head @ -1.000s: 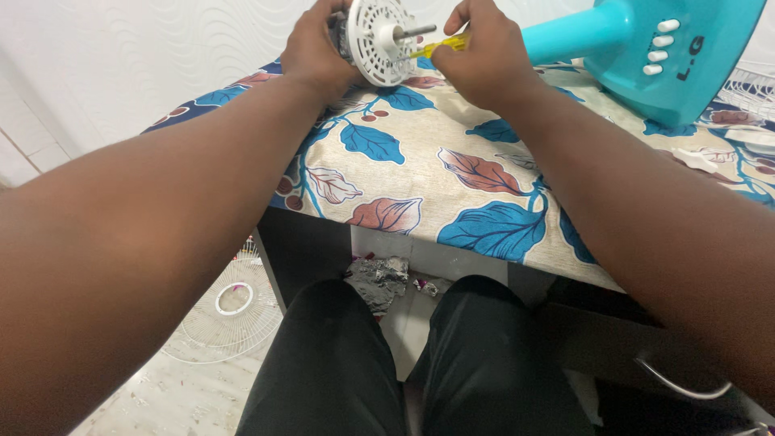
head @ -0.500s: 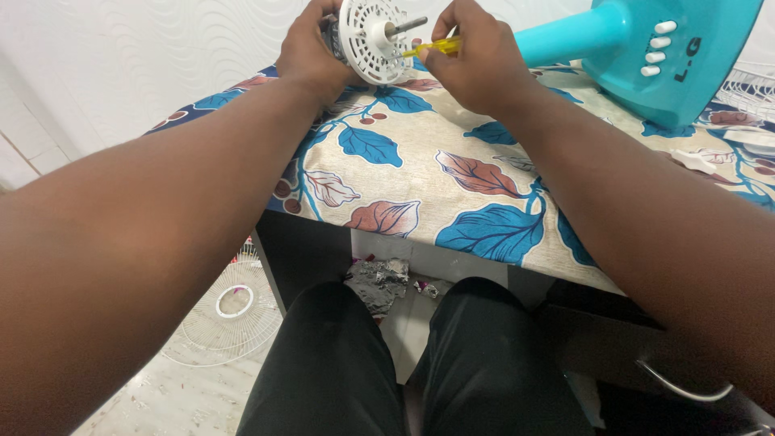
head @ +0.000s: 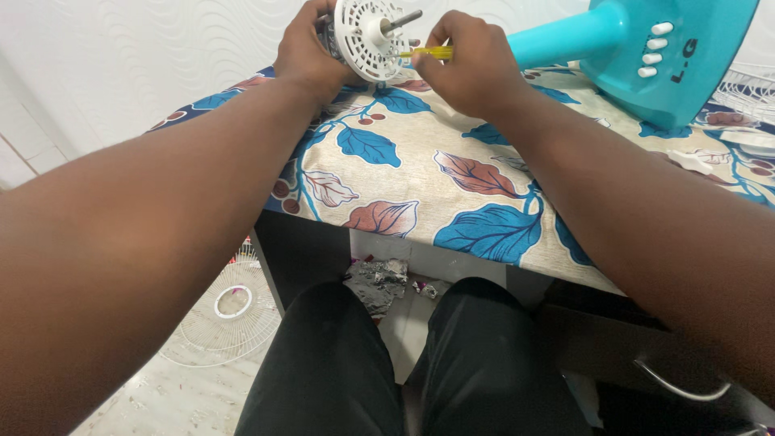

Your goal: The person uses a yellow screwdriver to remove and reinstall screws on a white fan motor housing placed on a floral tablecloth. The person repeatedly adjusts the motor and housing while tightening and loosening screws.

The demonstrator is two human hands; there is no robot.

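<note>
**Two hands working on a fan motor at the table's far edge**

The left hand (head: 311, 52) is gripping a round fan motor housing (head: 367, 40) from the side, its fingers wrapping behind it. The housing is white hard plastic, disc-shaped, with many small vent slots, and a thin metal shaft (head: 401, 20) is sticking out from its centre. The right hand (head: 476, 69) is closing around a screwdriver with a yellow translucent handle (head: 428, 53), whose tip is pointing into the face of the housing. Both hands are close together, one at each side of the motor, which is standing at the far edge of the table.

The tablecloth (head: 452, 178) is smooth and is carrying a print of large blue and brown leaves on a beige ground. Beside the right hand a turquoise glossy plastic fan base (head: 646, 56) is lying on its side, with a row of white oval buttons. A white wire fan grille (head: 222, 311) is resting on the pale floor, left of the black trousers.

Compared with half a second ago, the hands are keeping the same grip and the motor is staying in nearly the same place.
</note>
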